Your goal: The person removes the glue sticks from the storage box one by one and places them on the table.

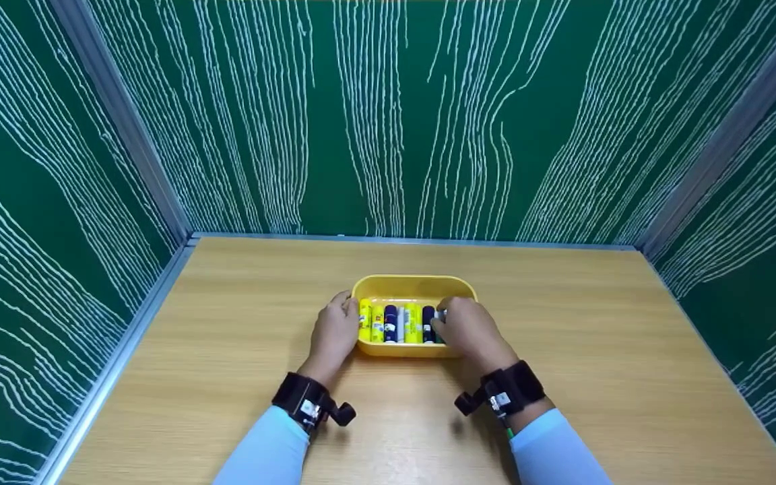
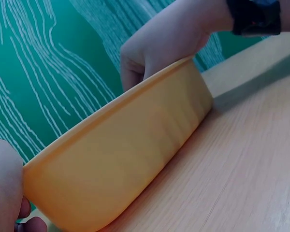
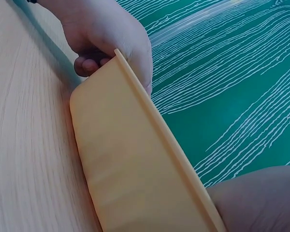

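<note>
A yellow plastic tray (image 1: 415, 351) with raised walls sits on the wooden table. Inside it several glue sticks stand side by side in a row, among them a yellow one (image 1: 378, 324), a dark blue one (image 1: 391, 323) and a pale one (image 1: 401, 325). My left hand (image 1: 335, 330) grips the tray's left end, its fingers curled at the outer wall. My right hand (image 1: 472, 330) reaches over the right end, fingers down inside, pinching a dark glue stick (image 1: 440, 335) at the end of the row. The wall hides those fingertips in both wrist views.
The wooden table (image 1: 240, 417) runs out to a metal frame (image 1: 415, 240) at its back edge. Green panels (image 1: 324, 155) with white wavy lines stand behind and at both sides. Each wrist wears a black camera strap (image 1: 304, 399).
</note>
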A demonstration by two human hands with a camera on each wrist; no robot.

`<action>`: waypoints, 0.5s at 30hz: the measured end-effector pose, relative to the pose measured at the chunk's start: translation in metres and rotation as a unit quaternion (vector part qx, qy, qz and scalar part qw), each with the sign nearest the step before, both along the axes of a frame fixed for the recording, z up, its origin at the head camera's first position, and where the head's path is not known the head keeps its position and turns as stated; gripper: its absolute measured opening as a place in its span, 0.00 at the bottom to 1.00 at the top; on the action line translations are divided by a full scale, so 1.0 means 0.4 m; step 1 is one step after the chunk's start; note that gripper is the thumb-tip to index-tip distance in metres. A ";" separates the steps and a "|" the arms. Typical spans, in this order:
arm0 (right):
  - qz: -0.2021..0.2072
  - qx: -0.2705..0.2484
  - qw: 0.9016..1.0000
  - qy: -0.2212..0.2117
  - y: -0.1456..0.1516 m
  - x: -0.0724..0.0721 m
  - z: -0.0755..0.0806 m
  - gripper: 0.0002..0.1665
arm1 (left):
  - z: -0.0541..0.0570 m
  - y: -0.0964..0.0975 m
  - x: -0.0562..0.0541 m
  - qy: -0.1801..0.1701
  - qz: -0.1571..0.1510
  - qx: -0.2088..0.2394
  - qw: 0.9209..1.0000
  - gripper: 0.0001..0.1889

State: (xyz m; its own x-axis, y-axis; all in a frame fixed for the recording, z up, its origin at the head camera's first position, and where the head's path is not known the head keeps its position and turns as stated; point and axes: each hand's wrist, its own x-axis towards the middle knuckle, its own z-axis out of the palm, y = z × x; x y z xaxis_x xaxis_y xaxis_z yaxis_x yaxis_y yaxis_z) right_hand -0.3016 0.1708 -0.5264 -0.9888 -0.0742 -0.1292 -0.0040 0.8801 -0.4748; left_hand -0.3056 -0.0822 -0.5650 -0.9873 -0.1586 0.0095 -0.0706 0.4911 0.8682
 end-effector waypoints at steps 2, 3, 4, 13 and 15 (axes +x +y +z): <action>-0.002 -0.005 1.000 0.000 0.001 0.003 -0.001 0.22 | -0.001 0.001 -0.001 -0.001 0.000 0.002 1.000 0.25; -0.004 -0.008 1.000 0.001 0.001 0.003 -0.001 0.21 | -0.001 0.001 -0.001 -0.001 0.000 0.002 1.000 0.25; -0.007 -0.011 1.000 -0.001 0.001 0.004 -0.001 0.21 | -0.001 0.001 -0.001 -0.002 -0.001 0.004 1.000 0.25; -0.012 -0.021 1.000 -0.010 0.000 0.001 0.003 0.21 | 0.002 0.000 -0.001 -0.003 -0.001 0.004 1.000 0.26; -0.005 -0.023 1.000 -0.010 0.003 0.001 0.003 0.21 | 0.002 0.000 0.000 -0.004 0.000 0.000 1.000 0.26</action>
State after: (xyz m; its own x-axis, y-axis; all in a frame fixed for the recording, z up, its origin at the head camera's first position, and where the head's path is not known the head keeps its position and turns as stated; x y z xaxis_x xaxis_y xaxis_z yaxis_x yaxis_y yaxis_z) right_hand -0.3013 0.1719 -0.5252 -0.9867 -0.0703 -0.1466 0.0153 0.8576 -0.5140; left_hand -0.3057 -0.0821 -0.5642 -0.9872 -0.1592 0.0007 -0.0786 0.4915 0.8673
